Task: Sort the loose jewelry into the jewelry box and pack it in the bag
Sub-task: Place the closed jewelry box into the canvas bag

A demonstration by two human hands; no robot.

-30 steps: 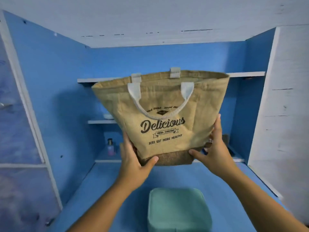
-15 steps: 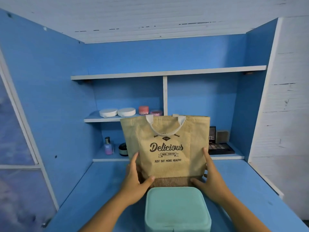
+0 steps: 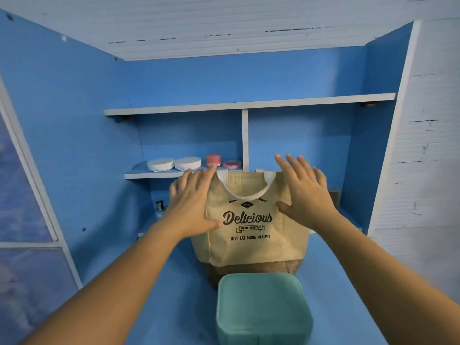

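Observation:
A tan burlap bag (image 3: 251,242) printed "Delicious" stands upright on the blue desk (image 3: 336,290), its white handles at the top. Just in front of it lies the closed teal jewelry box (image 3: 262,310). My left hand (image 3: 193,202) is at the bag's upper left corner with straight, spread fingers and the thumb across the front panel. At the upper right corner my right hand (image 3: 302,192) is spread the same way, fingers reaching past the bag's rim. Neither hand grips anything. No loose jewelry shows.
Behind the bag, a shelf (image 3: 154,174) carries two white round tins (image 3: 174,164) and two pink jars (image 3: 221,161). A small bottle (image 3: 159,207) stands lower left. Blue side walls close in the desk left and right.
The bag came down from mid-air and now stands on the desk behind the box. Both hands slid from its lower sides up to its top corners.

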